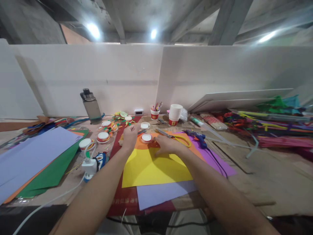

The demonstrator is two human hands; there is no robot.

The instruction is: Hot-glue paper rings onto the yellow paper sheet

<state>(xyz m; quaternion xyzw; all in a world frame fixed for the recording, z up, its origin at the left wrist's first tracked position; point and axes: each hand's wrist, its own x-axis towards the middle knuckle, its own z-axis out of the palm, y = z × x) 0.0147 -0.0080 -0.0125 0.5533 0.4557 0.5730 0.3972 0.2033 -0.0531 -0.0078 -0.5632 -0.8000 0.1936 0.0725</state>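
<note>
My left hand [130,134] is closed, its fingers curled together just left of the round pieces; whatever they hold, if anything, is hidden. My right hand [165,144] has thumb and fingers apart over the yellow sheet [146,173]. Its fingertips are close by the right edge of a round cup-base piece [146,138], white inside with a red rim, lying on orange paper; I cannot tell whether they touch. Behind it sits another white round piece [145,125]. Yellow-handled scissors [183,140] lie just beyond the right hand, beside a blue glue gun [199,138].
Stacked paper cups [175,114] and a pen cup [155,114] stand at the back. A bottle [91,106], round paper pieces [103,137] and a power strip [90,166] with a white cable are left. Coloured sheets [41,153] lie far left, pipe cleaners [234,124] right.
</note>
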